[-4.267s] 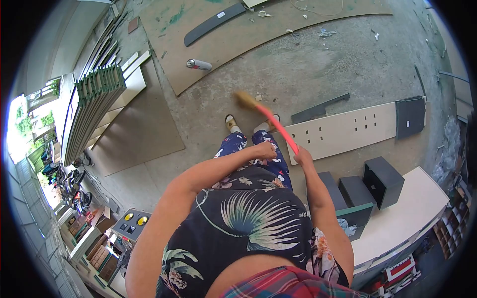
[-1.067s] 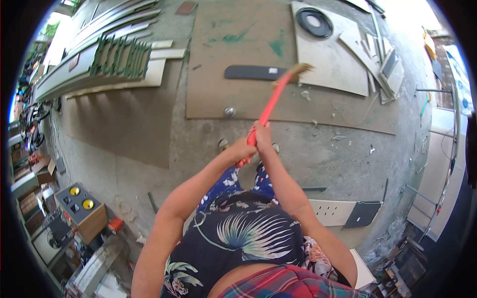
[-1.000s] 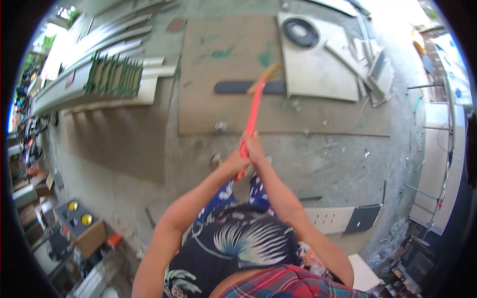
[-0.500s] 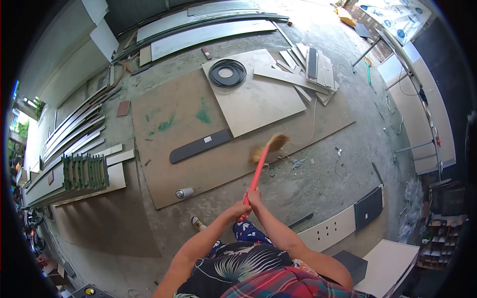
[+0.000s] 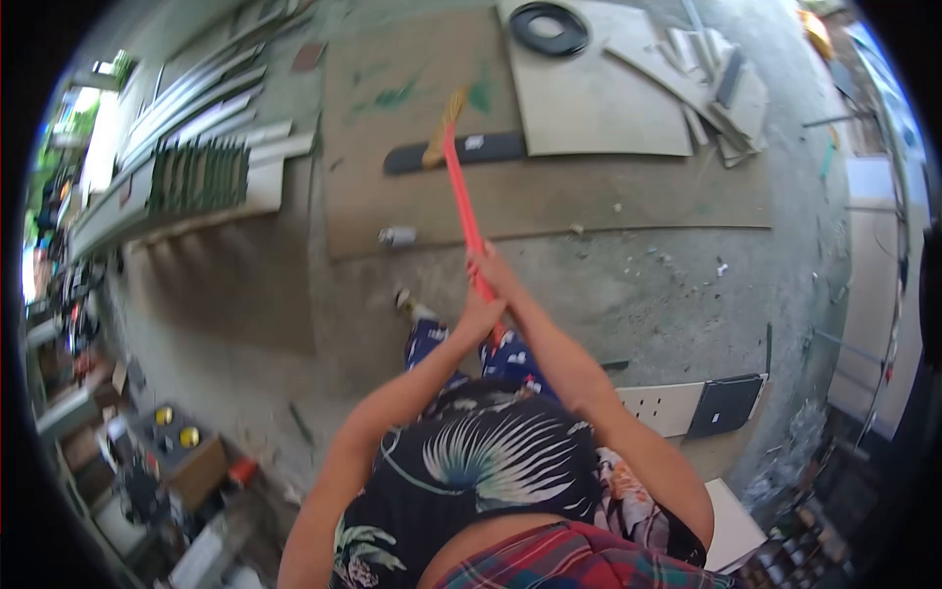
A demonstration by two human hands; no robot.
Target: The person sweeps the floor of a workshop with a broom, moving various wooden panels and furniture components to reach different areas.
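Note:
A broom with a red handle (image 5: 459, 182) reaches away from my body, its yellow-brown bristle head (image 5: 435, 151) over a dark rounded strip (image 5: 505, 147) that lies on the brown sheet. My right hand (image 5: 497, 272) wraps the handle at its middle. Closer to my body, my left hand (image 5: 480, 316) grips near the handle's end. Both hands are closed on it. Left of the handle, a spray can (image 5: 397, 236) lies on its side at the edge of the brown sheet (image 5: 589, 196).
A cream board (image 5: 599, 108) carries a black coil (image 5: 549, 27) and several loose offcuts (image 5: 731, 123). Long panels (image 5: 201, 182) are stacked at the left. Small debris (image 5: 722, 268) dots the concrete floor at the right, near a leaning white panel (image 5: 657, 407).
The broom has swung left, its head moving from the brown sheet's near edge to over the dark strip. My view has tilted down and turned. Both hands keep their hold.

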